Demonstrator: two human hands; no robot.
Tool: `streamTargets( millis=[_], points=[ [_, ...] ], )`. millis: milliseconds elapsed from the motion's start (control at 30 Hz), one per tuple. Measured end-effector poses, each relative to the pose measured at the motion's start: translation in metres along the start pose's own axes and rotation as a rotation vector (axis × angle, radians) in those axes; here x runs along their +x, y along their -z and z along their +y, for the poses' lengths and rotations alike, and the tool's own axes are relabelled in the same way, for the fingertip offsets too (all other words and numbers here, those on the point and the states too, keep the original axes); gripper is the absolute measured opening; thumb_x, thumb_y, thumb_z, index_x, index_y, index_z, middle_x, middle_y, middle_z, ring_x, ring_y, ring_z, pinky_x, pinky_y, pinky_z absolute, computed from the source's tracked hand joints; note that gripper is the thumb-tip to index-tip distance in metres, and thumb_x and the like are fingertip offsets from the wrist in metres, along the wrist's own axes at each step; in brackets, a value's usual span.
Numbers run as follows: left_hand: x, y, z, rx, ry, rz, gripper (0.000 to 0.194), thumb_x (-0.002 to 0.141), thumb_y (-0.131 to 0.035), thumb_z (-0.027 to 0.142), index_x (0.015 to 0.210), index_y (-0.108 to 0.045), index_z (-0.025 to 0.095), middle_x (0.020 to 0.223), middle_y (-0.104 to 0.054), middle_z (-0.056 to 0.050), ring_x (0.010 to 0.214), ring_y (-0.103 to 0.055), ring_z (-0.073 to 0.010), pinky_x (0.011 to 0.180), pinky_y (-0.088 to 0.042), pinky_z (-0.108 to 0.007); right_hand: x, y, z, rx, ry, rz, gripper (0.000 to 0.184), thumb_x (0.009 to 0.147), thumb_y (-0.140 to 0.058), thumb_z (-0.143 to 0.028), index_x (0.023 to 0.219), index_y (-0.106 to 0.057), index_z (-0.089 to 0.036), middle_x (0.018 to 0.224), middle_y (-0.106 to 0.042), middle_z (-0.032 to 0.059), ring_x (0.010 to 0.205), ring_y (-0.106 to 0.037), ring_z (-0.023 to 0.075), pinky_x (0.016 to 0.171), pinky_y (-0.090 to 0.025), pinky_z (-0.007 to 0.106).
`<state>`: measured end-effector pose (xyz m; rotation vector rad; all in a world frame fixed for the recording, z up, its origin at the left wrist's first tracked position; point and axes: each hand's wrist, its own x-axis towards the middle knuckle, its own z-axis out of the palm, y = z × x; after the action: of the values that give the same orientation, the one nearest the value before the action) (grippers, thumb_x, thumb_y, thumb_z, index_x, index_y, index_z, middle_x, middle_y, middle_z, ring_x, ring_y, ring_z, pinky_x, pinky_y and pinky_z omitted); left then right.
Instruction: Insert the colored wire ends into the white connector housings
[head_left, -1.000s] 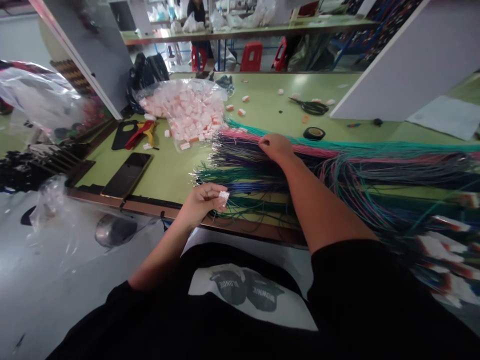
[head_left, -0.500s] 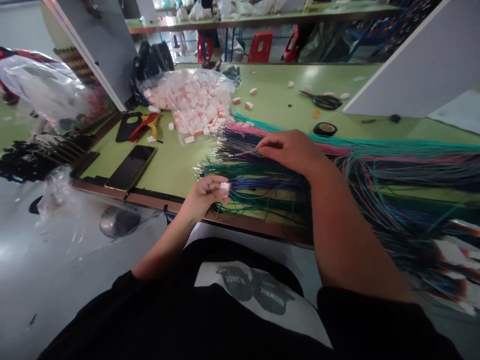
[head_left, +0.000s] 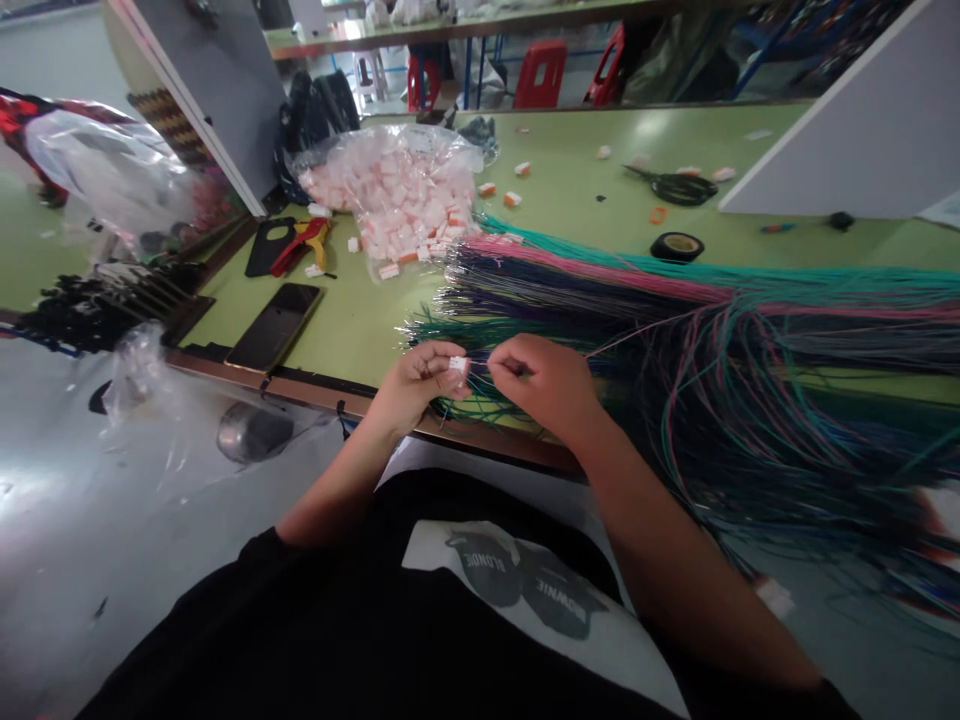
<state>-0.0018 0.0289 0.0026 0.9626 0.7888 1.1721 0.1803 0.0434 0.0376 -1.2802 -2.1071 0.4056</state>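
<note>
Between the thumb and fingers of my left hand [head_left: 416, 390] is a small white connector housing [head_left: 458, 366], near the table's front edge. My right hand [head_left: 546, 385] is just right of it, fingertips pinched on a thin wire [head_left: 626, 340] that trails away to the right, pinkish or grey in colour. The wire's tip points at the housing; whether it is inside, I cannot tell. Beyond both hands lie long bundles of wires: teal, pink [head_left: 570, 268], grey and dark purple, with green ones [head_left: 450, 328] nearer. Their bare metal ends point left.
A clear bag of white-and-orange housings [head_left: 405, 200] lies behind the wires. To the left are a phone [head_left: 276, 327] and red-and-yellow pliers [head_left: 302, 246]. Black tape [head_left: 677, 246] and scissors [head_left: 679, 188] lie at the back right. Finished-looking wires with housings hang over the right front edge.
My right hand has drawn a single wire from the bundle and brought it down and left beside the housing. My left hand keeps hold of the housing. The view has shifted slightly.
</note>
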Motion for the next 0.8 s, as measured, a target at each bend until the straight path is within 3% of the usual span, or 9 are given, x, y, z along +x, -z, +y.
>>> streamTargets(
  millis=[367, 800],
  points=[
    [0.0, -0.001, 0.002, 0.004, 0.005, 0.011, 0.046, 0.058, -0.089, 0.039, 0.087, -0.064, 0.014, 0.061, -0.069, 0.003, 0.051, -0.066, -0.0103, 0.051, -0.053, -0.019, -0.002, -0.004, -0.006, -0.253, 0.093, 0.047, 0.018, 0.078, -0.048, -0.018, 0.063, -0.058, -0.021, 0.066, -0.063, 0.0017, 0.07, -0.055, 0.0148, 0.057, -0.029, 0.026],
    [-0.002, -0.001, 0.001, 0.047, 0.0, 0.037, 0.041, 0.055, -0.09, 0.038, 0.083, -0.071, 0.015, 0.061, -0.071, 0.002, 0.049, -0.065, -0.0097, 0.05, -0.053, -0.02, -0.008, -0.012, -0.002, -0.199, 0.069, -0.028, 0.018, 0.079, -0.049, -0.018, 0.068, -0.062, -0.022, 0.068, -0.064, 0.0012, 0.068, -0.054, 0.0143, 0.06, -0.029, 0.026]
  ],
)
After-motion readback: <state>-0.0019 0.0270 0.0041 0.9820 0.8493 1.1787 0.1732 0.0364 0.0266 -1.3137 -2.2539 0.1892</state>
